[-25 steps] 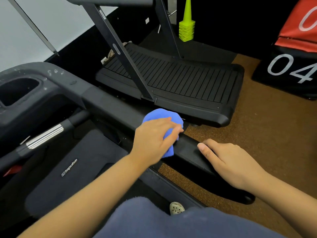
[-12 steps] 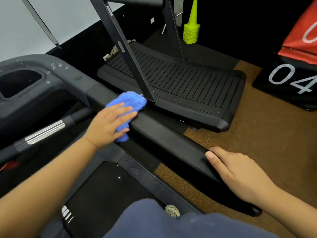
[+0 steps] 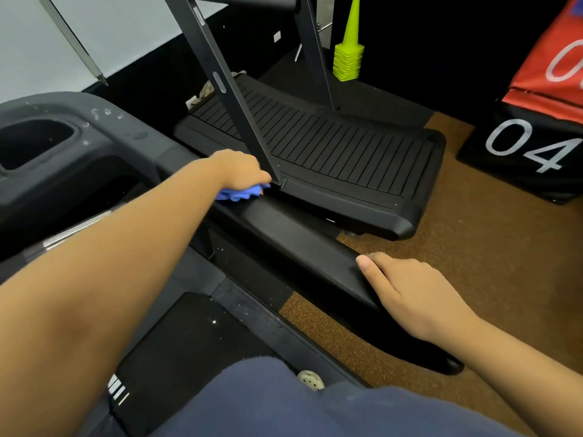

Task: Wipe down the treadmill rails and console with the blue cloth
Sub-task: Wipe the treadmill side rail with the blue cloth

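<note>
Left hand (image 3: 243, 170) holds bunched cloth (image 3: 241, 193) on rail (image 3: 299, 234), 11 o'clock of right hand (image 3: 419, 294) gripping rail end. Risk: bunched cloth likely skips dust; knuckles may clip upright (image 3: 233, 99) at 1 o'clock.

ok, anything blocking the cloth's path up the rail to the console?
Nothing visible. The left hand holds the blue cloth on the rail; the visible stretch up to the console is bare. The neighbouring machine's post stands just beyond the rail.
</note>
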A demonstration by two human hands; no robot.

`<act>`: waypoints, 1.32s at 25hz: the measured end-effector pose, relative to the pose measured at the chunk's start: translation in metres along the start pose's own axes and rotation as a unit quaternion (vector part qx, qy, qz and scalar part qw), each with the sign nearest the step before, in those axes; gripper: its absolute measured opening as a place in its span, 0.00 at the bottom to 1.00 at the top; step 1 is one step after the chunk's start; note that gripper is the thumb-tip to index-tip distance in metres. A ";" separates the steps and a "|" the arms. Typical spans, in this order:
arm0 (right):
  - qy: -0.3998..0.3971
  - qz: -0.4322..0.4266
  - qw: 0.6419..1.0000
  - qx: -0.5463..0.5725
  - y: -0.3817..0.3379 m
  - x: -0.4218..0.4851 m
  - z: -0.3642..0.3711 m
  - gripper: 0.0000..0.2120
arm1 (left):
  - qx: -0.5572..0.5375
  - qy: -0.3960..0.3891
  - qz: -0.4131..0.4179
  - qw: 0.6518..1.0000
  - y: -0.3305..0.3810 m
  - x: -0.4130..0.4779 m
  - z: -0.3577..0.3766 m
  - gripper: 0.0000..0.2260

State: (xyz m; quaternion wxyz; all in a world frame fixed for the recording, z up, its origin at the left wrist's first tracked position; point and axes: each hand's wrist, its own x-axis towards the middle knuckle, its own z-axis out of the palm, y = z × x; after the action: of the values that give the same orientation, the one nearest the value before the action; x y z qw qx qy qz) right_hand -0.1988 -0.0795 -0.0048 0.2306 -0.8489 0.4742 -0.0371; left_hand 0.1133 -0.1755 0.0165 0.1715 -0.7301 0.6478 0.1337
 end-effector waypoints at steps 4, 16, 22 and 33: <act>0.067 0.017 0.998 0.008 0.000 -0.005 -0.001 0.30 | -0.056 -0.160 0.103 0.980 0.093 -0.016 0.003 0.18; -0.038 -0.128 0.991 -0.024 -0.003 -0.002 0.002 0.36 | -0.006 0.417 0.276 0.866 0.061 -0.108 0.116 0.23; -0.029 -0.152 0.982 -0.113 -0.022 0.014 0.013 0.36 | -0.120 0.442 0.094 0.884 0.024 -0.092 0.113 0.22; 0.045 -0.149 0.960 -0.231 -0.089 0.067 0.047 0.31 | -0.228 0.351 -0.047 0.907 -0.124 -0.024 0.041 0.15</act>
State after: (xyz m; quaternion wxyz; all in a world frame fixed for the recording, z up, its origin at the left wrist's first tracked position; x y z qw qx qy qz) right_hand -0.0790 -0.0778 -0.0194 -0.0018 -0.9376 0.3477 0.0010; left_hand 0.2342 -0.1237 -0.0011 -0.2321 -0.7788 0.5828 0.0044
